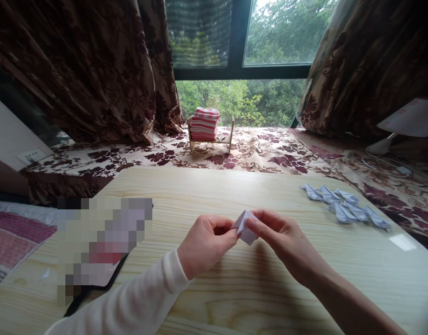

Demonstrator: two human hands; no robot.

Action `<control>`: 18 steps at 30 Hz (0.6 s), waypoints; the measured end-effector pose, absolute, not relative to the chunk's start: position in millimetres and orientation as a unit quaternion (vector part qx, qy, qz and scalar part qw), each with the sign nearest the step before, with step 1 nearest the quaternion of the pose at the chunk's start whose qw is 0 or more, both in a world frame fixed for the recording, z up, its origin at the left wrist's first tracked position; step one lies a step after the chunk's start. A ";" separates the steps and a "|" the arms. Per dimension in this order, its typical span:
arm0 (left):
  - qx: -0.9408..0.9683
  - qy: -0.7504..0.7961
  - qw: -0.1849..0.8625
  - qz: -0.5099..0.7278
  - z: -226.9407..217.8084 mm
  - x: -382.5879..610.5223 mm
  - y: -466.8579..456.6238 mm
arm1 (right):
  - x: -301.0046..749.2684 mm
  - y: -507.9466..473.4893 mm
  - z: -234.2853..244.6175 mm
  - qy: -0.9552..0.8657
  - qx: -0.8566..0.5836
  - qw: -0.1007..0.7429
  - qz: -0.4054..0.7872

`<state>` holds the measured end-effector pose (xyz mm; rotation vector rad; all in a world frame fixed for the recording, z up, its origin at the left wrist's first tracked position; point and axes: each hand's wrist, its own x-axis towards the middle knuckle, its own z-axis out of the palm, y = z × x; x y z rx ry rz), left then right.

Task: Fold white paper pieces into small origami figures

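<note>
Seven or so small folded white paper pieces lie bunched near the right edge of the pale wood-grained table, well apart from the hands. On the left sits a dark-edged flat object with a rounded corner, mostly hidden by pixelation; the white-sleeved left forearm passes just beside it. A tiny white scrap lies farther left. Beyond the table, a ledge draped in creased maroon-flowered cloth bears a small wooden rack with stacked, soft pink-and-white striped fabric, and a white angular-shaded lamp. Heavy patterned curtains flank the dark-framed window.

Between the hands, above the table, is a crisp white folded paper with a pointed top. The left hand pinches its left side between thumb and curled fingers; the right hand grips its right side, thumb across the front.
</note>
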<state>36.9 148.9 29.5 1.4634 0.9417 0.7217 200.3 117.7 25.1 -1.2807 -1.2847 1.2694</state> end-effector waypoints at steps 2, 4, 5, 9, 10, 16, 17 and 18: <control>0.632 0.399 0.584 0.316 29.2 37.9 147.4 | 199.7 117.7 24.5 -0.516 -0.514 0.449 0.517; 0.632 0.400 0.582 0.318 28.4 38.3 146.2 | 200.3 118.1 23.5 -0.518 -0.515 0.452 0.512; 0.632 0.401 0.581 0.318 28.0 38.4 145.8 | 200.9 118.3 22.9 -0.518 -0.515 0.455 0.509; 0.633 0.403 0.580 0.317 26.9 37.7 145.6 | 203.6 119.2 20.9 -0.515 -0.513 0.467 0.504; 0.631 0.404 0.583 0.315 27.1 37.4 145.9 | 204.0 119.3 20.6 -0.515 -0.513 0.468 0.502; 0.598 0.417 0.614 0.302 30.8 36.7 148.6 | 205.2 119.4 20.6 -0.531 -0.506 0.468 0.493; 0.599 0.415 0.614 0.303 31.4 36.5 148.9 | 205.3 119.3 20.6 -0.532 -0.505 0.468 0.493; 0.603 0.413 0.612 0.304 31.8 36.2 149.1 | 205.3 119.3 20.6 -0.533 -0.505 0.468 0.492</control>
